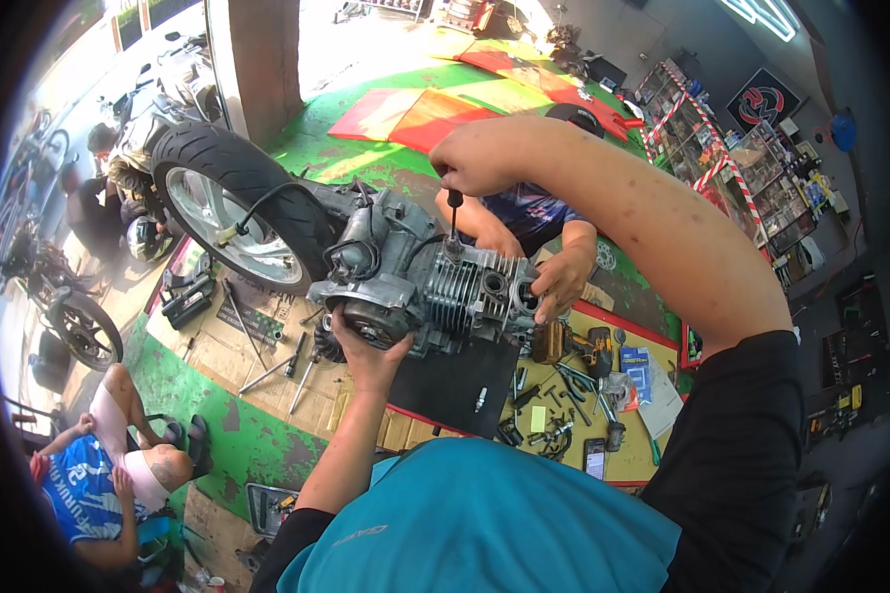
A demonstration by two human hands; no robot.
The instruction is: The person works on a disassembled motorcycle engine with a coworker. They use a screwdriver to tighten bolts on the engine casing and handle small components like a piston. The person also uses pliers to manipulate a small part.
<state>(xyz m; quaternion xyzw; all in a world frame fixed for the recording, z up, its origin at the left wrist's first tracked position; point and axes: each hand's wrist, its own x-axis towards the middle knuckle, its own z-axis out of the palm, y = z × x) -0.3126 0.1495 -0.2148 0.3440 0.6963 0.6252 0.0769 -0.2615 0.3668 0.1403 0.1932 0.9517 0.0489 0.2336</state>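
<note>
A greyish metal engine (pixel 396 267) with a finned cylinder (pixel 455 296) lies on its side over the workbench, joined to a rear wheel (pixel 237 198) with a black tyre. My left hand (pixel 371 351) grips the rim of its round casing from the near side. Raised above the cylinder, my right hand (pixel 475 158) is closed around the top of a black-handled screwdriver (pixel 454 201). The screwdriver stands upright, its shaft reaching down to the cylinder's upper side; the tip is hard to make out. Across from me, a co-worker's hand (pixel 562 282) holds the cylinder's right end.
Cardboard (pixel 222 341) under the engine carries several long tools and a black power tool (pixel 186 296). At right, a yellow board (pixel 554 381) holds pliers, small parts, a blue packet (pixel 636 374) and a phone (pixel 593 458). A seated person (pixel 94 484) is at lower left; motorcycles stand beyond.
</note>
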